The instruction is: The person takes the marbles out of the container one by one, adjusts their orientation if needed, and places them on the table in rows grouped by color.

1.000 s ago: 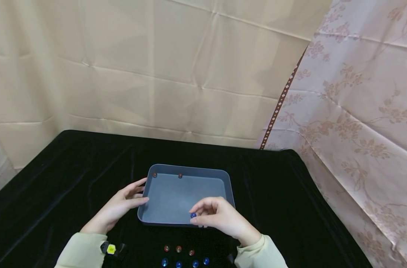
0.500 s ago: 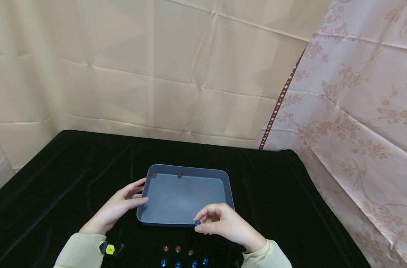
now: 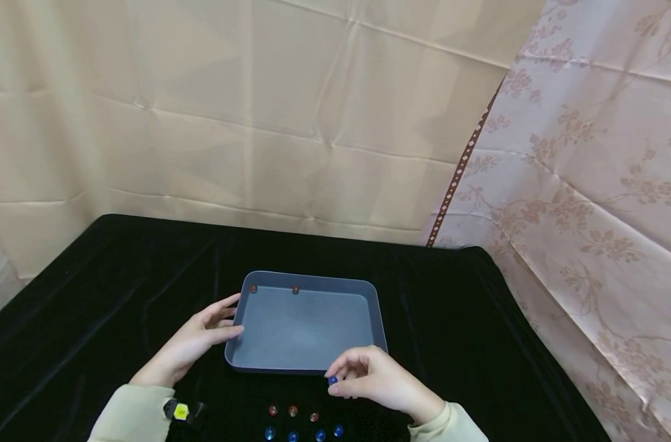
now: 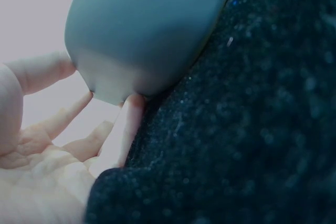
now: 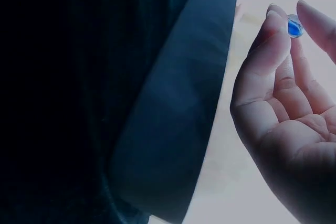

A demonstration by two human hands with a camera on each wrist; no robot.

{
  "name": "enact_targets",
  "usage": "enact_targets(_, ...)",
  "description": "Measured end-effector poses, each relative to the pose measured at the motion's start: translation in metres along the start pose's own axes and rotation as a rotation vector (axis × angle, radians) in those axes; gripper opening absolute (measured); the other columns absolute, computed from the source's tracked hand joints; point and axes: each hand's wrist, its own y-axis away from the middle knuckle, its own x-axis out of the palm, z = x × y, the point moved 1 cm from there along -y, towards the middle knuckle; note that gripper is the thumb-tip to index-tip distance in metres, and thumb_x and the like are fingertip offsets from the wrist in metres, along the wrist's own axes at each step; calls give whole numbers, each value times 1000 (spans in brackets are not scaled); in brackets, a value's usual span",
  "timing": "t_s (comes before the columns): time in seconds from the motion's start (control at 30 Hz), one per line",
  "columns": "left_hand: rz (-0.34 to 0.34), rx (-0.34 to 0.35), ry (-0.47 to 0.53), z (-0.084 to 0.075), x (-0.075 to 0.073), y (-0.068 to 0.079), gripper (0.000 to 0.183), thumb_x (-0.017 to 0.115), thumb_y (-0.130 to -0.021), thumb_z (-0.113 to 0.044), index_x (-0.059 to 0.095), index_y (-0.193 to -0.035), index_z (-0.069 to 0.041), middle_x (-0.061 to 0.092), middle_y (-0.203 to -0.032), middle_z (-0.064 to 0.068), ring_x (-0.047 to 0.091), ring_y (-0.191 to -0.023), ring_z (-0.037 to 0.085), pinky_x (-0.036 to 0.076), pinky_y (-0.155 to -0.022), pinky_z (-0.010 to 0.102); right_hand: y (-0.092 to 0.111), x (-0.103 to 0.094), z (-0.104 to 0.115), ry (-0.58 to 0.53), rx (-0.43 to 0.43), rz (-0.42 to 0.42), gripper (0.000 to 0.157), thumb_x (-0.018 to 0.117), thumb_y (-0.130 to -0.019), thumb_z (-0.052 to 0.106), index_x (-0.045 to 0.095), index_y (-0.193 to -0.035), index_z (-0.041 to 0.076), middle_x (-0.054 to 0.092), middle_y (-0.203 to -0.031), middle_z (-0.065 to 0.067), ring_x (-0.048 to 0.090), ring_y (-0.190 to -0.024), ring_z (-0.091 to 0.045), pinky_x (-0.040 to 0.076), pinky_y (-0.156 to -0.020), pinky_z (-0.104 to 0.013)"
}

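Note:
My right hand (image 3: 376, 380) pinches a blue marble (image 3: 332, 380) between thumb and fingertips, just over the near right edge of the blue-grey tray (image 3: 302, 331). In the right wrist view the marble (image 5: 295, 25) is glassy, with a blue swirl inside. My left hand (image 3: 194, 337) rests its fingertips against the tray's left side. The left wrist view has those nearly straight fingers (image 4: 126, 129) touching the outer wall of the tray (image 4: 142, 30). Two reddish-brown marbles lie in the tray along its far side, one (image 3: 253, 288) by the left corner, the other (image 3: 295, 290) nearer the middle.
Below the tray, three reddish marbles (image 3: 293, 410) form a row on the black cloth (image 3: 120, 294). Nearer still, several blue marbles (image 3: 320, 435) make a second row. A beige curtain (image 3: 230, 135) hangs behind the table, a floral one (image 3: 600, 202) at the right.
My right hand has moved back toward me and a little to the right, carrying the blue marble from over the tray to its near edge. The left hand stays at the tray.

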Motion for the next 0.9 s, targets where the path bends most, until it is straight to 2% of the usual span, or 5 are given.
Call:
enact_targets(0.3,2,7,-3,0,0,-1,72,60,-99,-29,22,-158,-13,37,-151,27,56,-125,32,41,-106,62,6,1,-13,14,14,32,24,68,-90,8,67,-106,-9,68,-86,-27,61,-70,-1,51,-63,-17)
enact_targets(0.67,9,11,5,0,-1,1,73,60,-98,-29,22,-158,-13,36,-151,28,55,-125,32,42,-106,60,16,4,-19,44,44,51,20,69,-91,12,69,-103,-3,71,-86,-16,62,-72,0,52,-65,-16)
enact_targets(0.9,-9,-14,15,-2,0,0,72,63,-96,-30,27,-157,-17,39,-151,24,55,-126,31,40,-108,61,24,6,-24,40,66,63,16,69,-91,10,69,-103,-2,72,-87,-12,62,-71,0,54,-67,-17)
